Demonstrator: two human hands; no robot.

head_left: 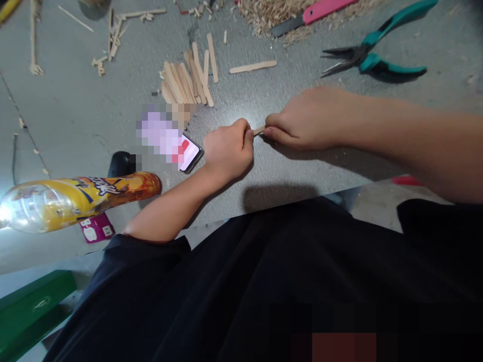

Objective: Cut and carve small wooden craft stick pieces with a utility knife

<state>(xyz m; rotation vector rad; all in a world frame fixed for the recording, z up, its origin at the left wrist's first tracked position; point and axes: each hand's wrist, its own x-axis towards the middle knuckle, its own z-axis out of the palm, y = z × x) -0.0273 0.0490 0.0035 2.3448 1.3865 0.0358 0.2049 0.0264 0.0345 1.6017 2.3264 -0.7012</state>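
Note:
My left hand [228, 149] and my right hand [302, 118] meet over the grey table [75, 110], both closed in a pinch on one small wooden stick [258, 130]. Only a short bit of the stick shows between the fingers. A pile of several flat wooden sticks [188, 78] lies just beyond my left hand, and a single stick [252, 66] lies apart to its right.
Teal-handled pliers [373, 50] lie at the far right, a pink-handled knife [313, 14] on wood shavings [271, 12] at the back. A phone [188, 153] sits left of my left hand. A yellow plastic bottle [75, 201] lies at the near left edge. Stick scraps [113, 35] litter the back left.

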